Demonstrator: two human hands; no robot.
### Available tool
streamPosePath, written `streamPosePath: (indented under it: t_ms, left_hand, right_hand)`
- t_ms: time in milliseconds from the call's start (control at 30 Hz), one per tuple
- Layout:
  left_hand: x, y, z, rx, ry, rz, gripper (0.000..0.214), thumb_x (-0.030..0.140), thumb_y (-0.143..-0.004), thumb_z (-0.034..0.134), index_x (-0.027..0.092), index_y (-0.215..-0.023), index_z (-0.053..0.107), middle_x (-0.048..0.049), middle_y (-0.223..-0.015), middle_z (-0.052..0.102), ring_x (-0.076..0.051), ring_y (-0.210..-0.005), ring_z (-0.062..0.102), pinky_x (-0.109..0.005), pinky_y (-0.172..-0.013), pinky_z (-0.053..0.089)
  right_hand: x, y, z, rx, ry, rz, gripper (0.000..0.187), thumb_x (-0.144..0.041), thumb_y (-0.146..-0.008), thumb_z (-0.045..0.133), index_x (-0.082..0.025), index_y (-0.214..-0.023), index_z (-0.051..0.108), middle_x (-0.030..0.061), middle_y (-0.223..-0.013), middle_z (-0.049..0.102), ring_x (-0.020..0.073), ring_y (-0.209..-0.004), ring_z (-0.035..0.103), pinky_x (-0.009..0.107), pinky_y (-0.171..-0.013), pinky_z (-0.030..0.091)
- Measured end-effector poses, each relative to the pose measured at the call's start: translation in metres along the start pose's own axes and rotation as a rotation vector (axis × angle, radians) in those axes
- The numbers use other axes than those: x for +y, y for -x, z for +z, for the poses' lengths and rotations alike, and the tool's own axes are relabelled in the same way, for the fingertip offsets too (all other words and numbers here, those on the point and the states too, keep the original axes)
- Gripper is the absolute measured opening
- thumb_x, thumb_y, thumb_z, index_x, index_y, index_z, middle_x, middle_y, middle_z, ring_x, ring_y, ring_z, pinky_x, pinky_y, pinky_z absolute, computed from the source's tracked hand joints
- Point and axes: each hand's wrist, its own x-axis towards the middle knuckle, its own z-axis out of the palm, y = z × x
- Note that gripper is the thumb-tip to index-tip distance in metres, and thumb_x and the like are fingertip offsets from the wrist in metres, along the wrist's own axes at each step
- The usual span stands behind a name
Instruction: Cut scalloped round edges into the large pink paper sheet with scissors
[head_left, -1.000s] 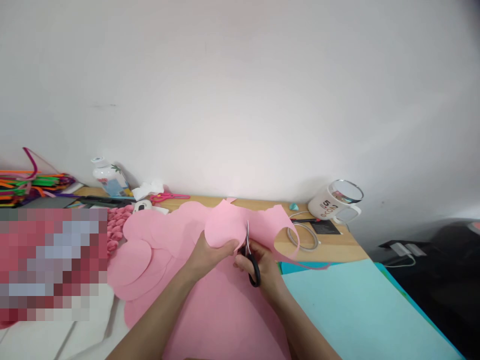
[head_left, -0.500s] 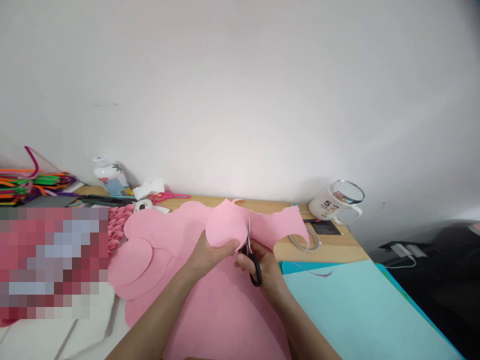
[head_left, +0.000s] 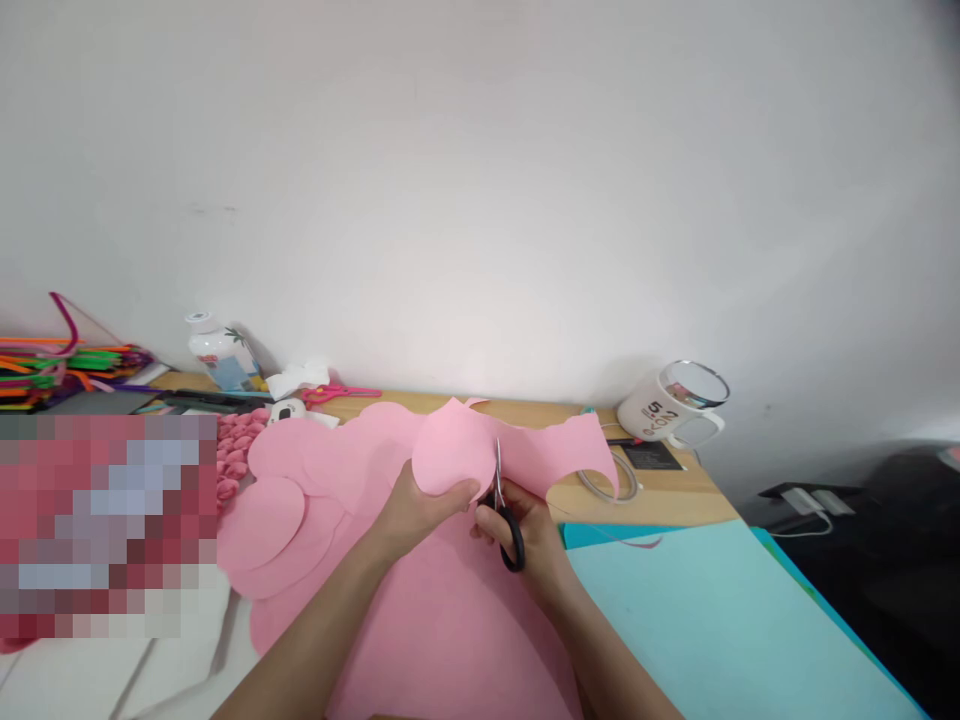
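Note:
My left hand (head_left: 424, 512) pinches the lower edge of a pink paper sheet (head_left: 454, 450), its thumb lying on a rounded part. My right hand (head_left: 529, 535) is closed round the black handles of a pair of scissors (head_left: 511, 538). Their metal blades point up and lie against the paper at the right side of the rounded part. A strip of the same sheet with curved, cut-out edges stretches right. Beneath both hands lies more pink paper (head_left: 457, 630). Pink paper rounds (head_left: 262, 522) overlap to the left.
Light blue sheets (head_left: 705, 610) cover the right front of the wooden desk (head_left: 709, 500). A white mug (head_left: 660, 405) and a coiled cable (head_left: 630, 485) are behind them. At the back left stand a white bottle (head_left: 225, 355), pink scissors (head_left: 349, 392) and colourful pipe cleaners (head_left: 82, 365).
The fingers of my right hand have shifted very slightly on the scissors handles. My left hand and the paper stay practically where they were.

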Motion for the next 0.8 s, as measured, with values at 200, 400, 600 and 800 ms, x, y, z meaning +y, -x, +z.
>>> streamPosePath:
  t_ms: [200,400,600,800]
  left_hand:
    - [-0.002,-0.001,-0.001,0.006,0.014,0.01,0.011,0.022,-0.069,0.061,0.016,-0.077,0.058,-0.003,-0.074,0.064,-0.019,-0.071,0.061,-0.03,-0.063,0.05]
    - [-0.004,-0.002,-0.002,0.026,0.017,0.016,0.013,0.024,-0.069,0.062,0.016,-0.078,0.057,-0.0016,-0.071,0.063,-0.018,-0.069,0.06,-0.029,-0.062,0.05]
    - [-0.015,-0.003,-0.003,0.062,-0.016,0.016,0.019,0.031,-0.07,0.061,0.015,-0.08,0.06,-0.0032,-0.072,0.065,-0.019,-0.069,0.061,-0.029,-0.059,0.049]
    - [-0.006,-0.001,-0.001,0.078,-0.005,0.006,0.028,0.034,-0.072,0.061,0.013,-0.09,0.063,-0.0075,-0.088,0.069,-0.023,-0.086,0.062,-0.034,-0.073,0.052]
  right_hand:
    - [0.003,0.0,-0.001,-0.013,-0.01,-0.007,0.03,-0.045,-0.063,0.066,-0.017,-0.07,0.057,-0.0026,-0.048,0.054,0.011,-0.044,0.043,0.023,-0.044,0.034]
    - [0.003,0.0,0.001,0.0,-0.042,0.021,0.027,-0.041,-0.062,0.067,-0.018,-0.069,0.056,-0.0062,-0.045,0.045,0.0115,-0.044,0.045,0.023,-0.044,0.034]
    - [0.005,0.0,0.001,-0.035,-0.087,0.022,0.025,-0.04,-0.064,0.065,-0.018,-0.068,0.054,-0.0078,-0.043,0.04,0.0099,-0.041,0.04,0.025,-0.047,0.037]
    - [0.009,0.0,0.003,-0.029,-0.097,0.038,0.025,-0.038,-0.063,0.067,-0.018,-0.065,0.053,-0.0079,-0.041,0.041,0.0094,-0.04,0.04,0.025,-0.046,0.038]
